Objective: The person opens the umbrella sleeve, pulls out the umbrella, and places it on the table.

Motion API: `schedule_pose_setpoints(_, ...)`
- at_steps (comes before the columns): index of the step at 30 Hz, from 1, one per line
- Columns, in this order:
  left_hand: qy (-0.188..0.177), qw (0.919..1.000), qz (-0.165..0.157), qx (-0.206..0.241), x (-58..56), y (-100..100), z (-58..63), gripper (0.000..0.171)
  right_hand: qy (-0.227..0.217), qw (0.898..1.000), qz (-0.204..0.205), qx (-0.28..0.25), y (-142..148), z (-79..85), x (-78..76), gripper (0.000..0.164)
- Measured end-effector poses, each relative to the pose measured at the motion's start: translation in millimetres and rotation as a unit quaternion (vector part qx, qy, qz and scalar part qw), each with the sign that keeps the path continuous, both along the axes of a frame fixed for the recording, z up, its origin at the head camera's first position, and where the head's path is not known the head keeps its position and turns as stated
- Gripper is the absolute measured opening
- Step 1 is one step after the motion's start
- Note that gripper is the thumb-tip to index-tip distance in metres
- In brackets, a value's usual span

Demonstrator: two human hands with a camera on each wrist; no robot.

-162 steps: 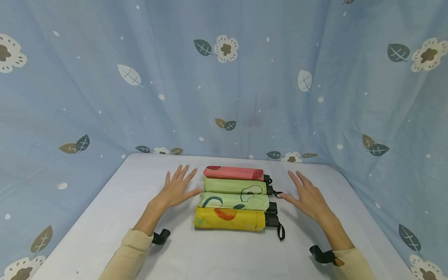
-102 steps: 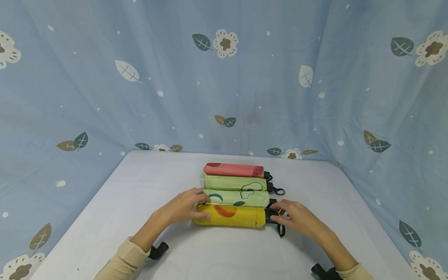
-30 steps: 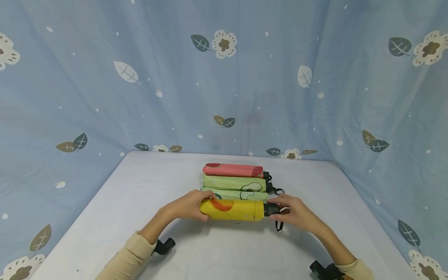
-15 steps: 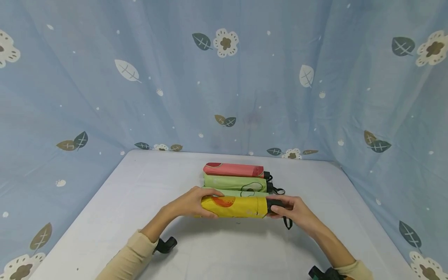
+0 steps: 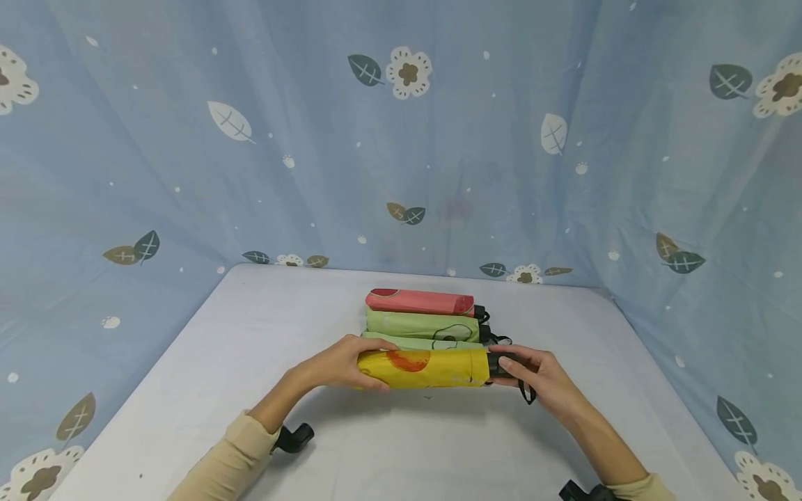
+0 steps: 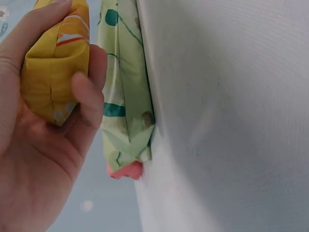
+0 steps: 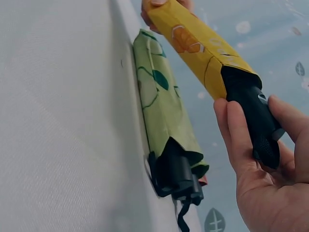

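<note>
Both hands hold a folded yellow umbrella point(image 5: 438, 367) with an orange print, lifted above the white table. My left hand point(image 5: 347, 363) grips its closed fabric end; in the left wrist view the fingers and thumb wrap round that yellow end. The right hand point(image 5: 541, 379) pinches the black handle point(image 7: 253, 113), from which a wrist strap point(image 5: 528, 393) hangs. Just behind lie three more folded umbrellas side by side: a pale green umbrella point(image 7: 164, 96), partly hidden by the yellow one, a green umbrella point(image 5: 407, 324) with an avocado print, and a red umbrella point(image 5: 420, 302) farthest back.
A white cloth covers the table point(image 5: 401, 445). A blue curtain point(image 5: 313, 139) with leaves and flowers rises behind it and along both sides. Black camera mounts point(image 5: 294, 438) are strapped to the wrists.
The hands came in from either side, took hold of the yellow umbrella at its two ends and raised it off the table. In the last half second it has shifted slightly right.
</note>
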State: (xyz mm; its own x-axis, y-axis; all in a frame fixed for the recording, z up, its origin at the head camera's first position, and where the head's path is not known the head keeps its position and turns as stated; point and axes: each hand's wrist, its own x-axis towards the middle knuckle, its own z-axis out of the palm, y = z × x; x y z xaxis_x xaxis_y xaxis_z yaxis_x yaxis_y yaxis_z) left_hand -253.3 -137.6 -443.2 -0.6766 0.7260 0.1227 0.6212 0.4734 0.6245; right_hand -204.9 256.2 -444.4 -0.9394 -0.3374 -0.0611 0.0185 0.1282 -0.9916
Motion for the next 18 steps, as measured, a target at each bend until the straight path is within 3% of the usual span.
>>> schedule_pose_setpoints(9,-0.037,0.9989,-0.015,0.024,-3.0,-3,-2.7,0.056,0.007,1.000,-0.005,0.004,7,2.9,2.4,0.051)
schedule_pose_setpoints(18,-0.078,0.9952,-0.058,0.008,-1.4,12,-4.2,0.045,0.062,0.997,-0.007,0.040,0,15.5,8.9,0.048)
